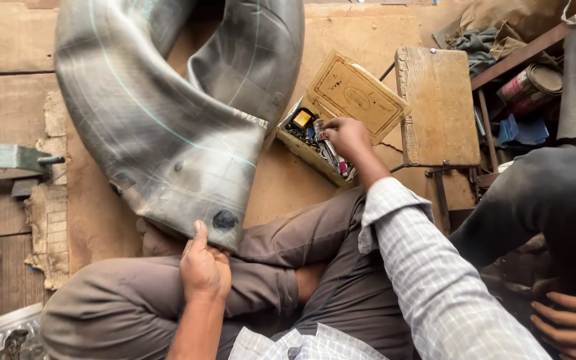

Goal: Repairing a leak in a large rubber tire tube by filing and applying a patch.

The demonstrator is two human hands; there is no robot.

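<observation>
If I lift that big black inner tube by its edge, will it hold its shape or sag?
Probably sag: the inner tube looks half-deflated, creased and folded where the left hand pins it. It likely drags heavily given its bulk. The dusty rubber should grip rather than slip.

Small cardboard box (331,127): open, tan, rectangular, directly under right hand (348,137); hinged lid folded back beyond the fingers, printed with dark oval and border markings. Filled with small mixed items, red, yellow and black. Round tin (533,85): lying on its side, well to the right of right hand, red and pale label around the body. Both well apart from left hand (203,267).
</observation>
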